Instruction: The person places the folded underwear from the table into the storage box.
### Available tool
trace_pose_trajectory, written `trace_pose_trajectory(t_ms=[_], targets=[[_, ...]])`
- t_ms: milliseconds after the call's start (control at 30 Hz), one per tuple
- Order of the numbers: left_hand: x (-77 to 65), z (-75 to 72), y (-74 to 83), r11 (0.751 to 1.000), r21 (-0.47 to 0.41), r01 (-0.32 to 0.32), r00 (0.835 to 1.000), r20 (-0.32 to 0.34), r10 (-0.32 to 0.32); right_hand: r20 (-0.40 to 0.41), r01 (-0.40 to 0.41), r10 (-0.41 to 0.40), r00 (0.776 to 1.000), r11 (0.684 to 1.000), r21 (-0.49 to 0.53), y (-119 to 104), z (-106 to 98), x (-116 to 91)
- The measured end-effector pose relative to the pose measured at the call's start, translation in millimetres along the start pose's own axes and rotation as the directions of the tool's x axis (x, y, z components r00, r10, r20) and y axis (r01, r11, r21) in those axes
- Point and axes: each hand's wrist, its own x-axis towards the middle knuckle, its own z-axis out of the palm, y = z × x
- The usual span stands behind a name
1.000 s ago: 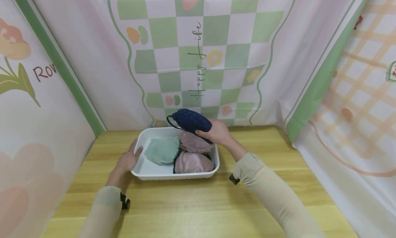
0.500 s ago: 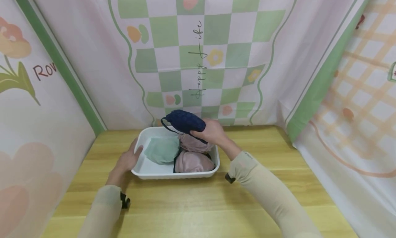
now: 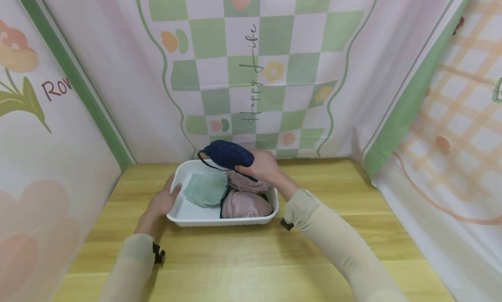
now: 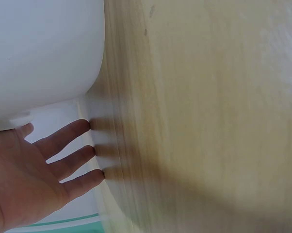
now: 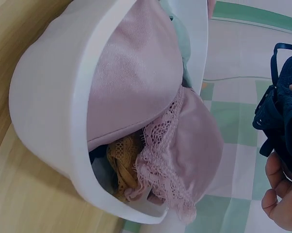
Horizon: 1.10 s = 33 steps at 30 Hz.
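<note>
My right hand (image 3: 263, 166) holds a folded navy lace bra (image 3: 227, 154) above the back of a white plastic tray (image 3: 225, 222). In the right wrist view, a thin strap loops off the navy bra (image 5: 287, 97). Inside the tray lie a mint green bra (image 3: 205, 189) on the left and two pink satin bras, the front one (image 3: 245, 205) wholly visible, the rear one (image 3: 247, 181) partly covered. My left hand (image 3: 161, 202) grips the tray's left rim, thumb over the edge. Its other fingers (image 4: 71, 162) spread straight outside, tips at the table.
Some mustard lace fabric (image 5: 124, 162) shows beneath the pink bras at the tray's right end. The tray stands near the back of a wooden table (image 3: 219, 267). Patterned curtains (image 3: 251, 75) hang behind it and on both sides.
My right hand has shifted left with the navy bra, a little farther over the tray. The left hand and the tray stay in place.
</note>
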Motion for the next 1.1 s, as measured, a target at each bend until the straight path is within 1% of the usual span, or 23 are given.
trace_pose_trajectory(t_ms=[233,433,600,733,933,1100], targets=[[-0.4,-0.3,1.3,1.0,-0.018,0.021,1.0,0.004,-0.021,-0.025,0.033,-0.033,0.999,0.999,-0.026,-1,7,4],[0.3,1.4,1.1,0.999,-0.029,0.041,0.999,0.015,-0.04,-0.017,0.04,-0.041,0.999,0.998,-0.047,-3,13,6],[-0.1,2.3,0.2,0.999,-0.027,0.041,0.999,0.016,-0.041,-0.015,0.052,-0.053,0.998,0.997,-0.059,-9,15,7],[-0.3,2.6,0.3,0.999,-0.029,0.04,0.999,0.013,-0.039,0.004,0.046,-0.046,0.999,0.995,-0.088,-14,17,9],[-1.0,2.9,-0.6,1.0,0.002,0.016,1.0,-0.011,-0.016,0.014,0.032,-0.031,0.999,0.995,-0.098,-21,20,13],[-0.6,2.2,1.9,0.999,-0.008,0.041,0.999,0.006,-0.041,0.002,0.044,-0.044,0.999,0.993,-0.106,-26,25,16]])
